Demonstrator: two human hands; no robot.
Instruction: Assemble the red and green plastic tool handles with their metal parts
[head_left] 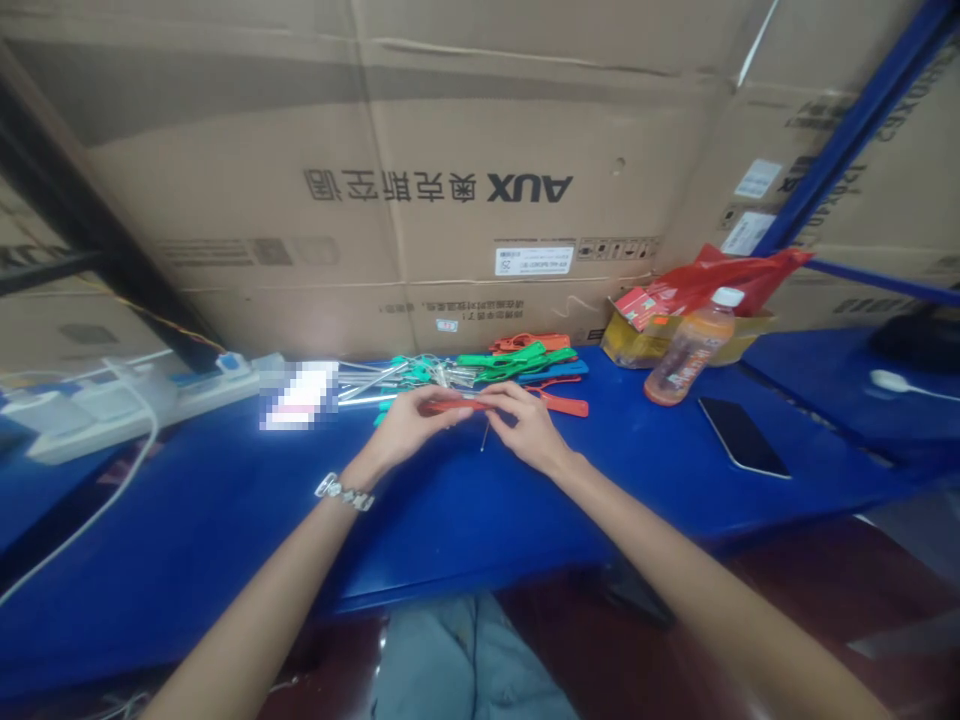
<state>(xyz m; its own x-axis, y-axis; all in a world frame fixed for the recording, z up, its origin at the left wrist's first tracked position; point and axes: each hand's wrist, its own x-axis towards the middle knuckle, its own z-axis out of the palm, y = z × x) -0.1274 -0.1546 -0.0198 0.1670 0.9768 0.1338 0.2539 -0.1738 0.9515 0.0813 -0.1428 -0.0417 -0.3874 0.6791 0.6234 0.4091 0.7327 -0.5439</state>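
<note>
Both of my hands are close together over the blue table. My left hand (411, 422), with a metal-band watch on its wrist, is closed on one end of a red plastic piece (454, 406). The fingers of my right hand (529, 425) pinch the other end. A thin metal pin (484, 436) points down between my hands; what it joins is hidden. Just behind lie green plastic handles (517, 358), orange-red handles (568, 405) and a blue handle (559, 371). Metal rods with teal ends (371, 380) lie to the left, behind my left hand.
A large cardboard box (450, 120) stands along the back of the blue table (585, 520). At right are a drink bottle (690, 350), a yellow box (626, 340) with a red bag (739, 280), and a phone (742, 437). A power strip (172, 405) with cables lies left, beside a blurred bright patch.
</note>
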